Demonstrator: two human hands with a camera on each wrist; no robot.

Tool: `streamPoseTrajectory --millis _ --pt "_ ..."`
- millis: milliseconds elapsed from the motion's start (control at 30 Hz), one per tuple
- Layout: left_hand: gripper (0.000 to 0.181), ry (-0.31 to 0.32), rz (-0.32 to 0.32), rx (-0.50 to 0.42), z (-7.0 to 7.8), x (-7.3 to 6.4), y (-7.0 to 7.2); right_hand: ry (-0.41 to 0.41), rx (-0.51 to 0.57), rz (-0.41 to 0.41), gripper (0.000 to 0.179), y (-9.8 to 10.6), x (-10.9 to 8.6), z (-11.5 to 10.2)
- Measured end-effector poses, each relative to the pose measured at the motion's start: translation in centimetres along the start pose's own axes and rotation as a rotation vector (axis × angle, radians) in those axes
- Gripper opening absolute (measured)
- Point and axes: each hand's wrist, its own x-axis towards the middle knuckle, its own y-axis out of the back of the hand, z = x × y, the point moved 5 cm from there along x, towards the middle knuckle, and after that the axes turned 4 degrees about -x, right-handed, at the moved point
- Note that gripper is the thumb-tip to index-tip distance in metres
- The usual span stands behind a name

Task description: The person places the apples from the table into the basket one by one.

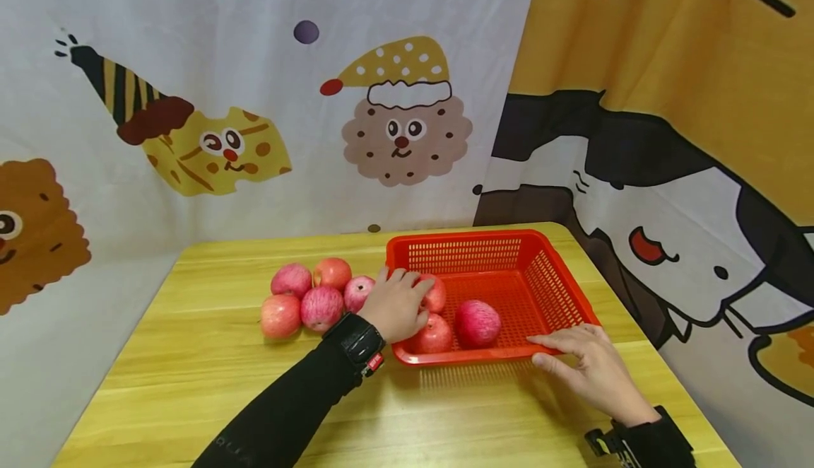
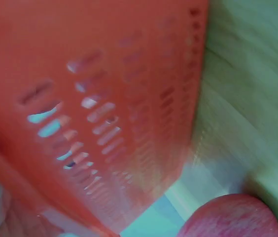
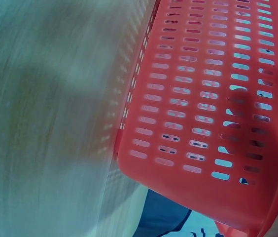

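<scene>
**Red basket (image 1: 490, 356), busy at both ends**

Here at the left wall, the left hand (image 1: 394, 305) reaches over the rim, fingers spread; whether they grip an apple or merely touch one, I cannot tell. And here's the key relation: the rear apple (image 1: 435, 293) lies just right of those fingers, with the front apple (image 1: 434, 335) beside the thumb, nearer the person. Both sit inside the basket, far closer to the left hand than the right, and they're round, no long axis to speak of.

Over at the near right corner, the right hand (image 1: 588, 365) pinches the rim, fingers laid over it, thumb outside.

Moving outward: a deep pink apple (image 1: 478, 324), streaky-skinned, beside the front one. The basket's long axis runs left to right, its plastic walls pierced by neat rows of slots. Beyond the left wall, five outside apples (image 1: 321, 308) bunch together, striped and blushed, the closest partly behind the left hand. Beneath it all, a wood-grained table (image 1: 191, 383); behind, softly creased cartoon cloth (image 1: 407, 1).
</scene>
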Motion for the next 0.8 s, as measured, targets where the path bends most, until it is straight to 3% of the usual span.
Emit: streamPoseTrajectory --millis 100,200,300,400,567,667,800 --pt "0.054 -0.039 0.031 -0.060 0.0 -0.7 0.8 0.004 0.005 -0.001 0.033 -0.1 -0.1 0.0" --pt "0.049 -0.039 0.071 -0.158 -1.0 -1.7 2.1 0.013 0.010 0.003 0.033 -0.1 0.0 0.1" --pt "0.043 0.015 0.126 -0.258 -3.4 -2.8 3.5 0.019 0.012 0.007 0.034 -0.1 0.0 0.1" --pt "0.041 0.093 0.174 -0.291 -6.8 -4.3 4.4 0.024 0.010 0.011 0.034 0.0 0.1 0.0" --pt "0.045 0.176 0.161 -0.227 -11.0 -7.1 4.1 0.025 0.012 0.012 0.034 0.1 0.2 0.0" --pt "0.050 0.173 0.126 -0.156 -12.1 -8.4 3.0 0.021 0.011 0.013 0.035 0.1 0.2 0.0" --pt "0.059 0.154 0.102 -0.064 -12.4 -9.3 1.8 0.021 0.011 0.015 0.035 0.0 0.1 0.0"
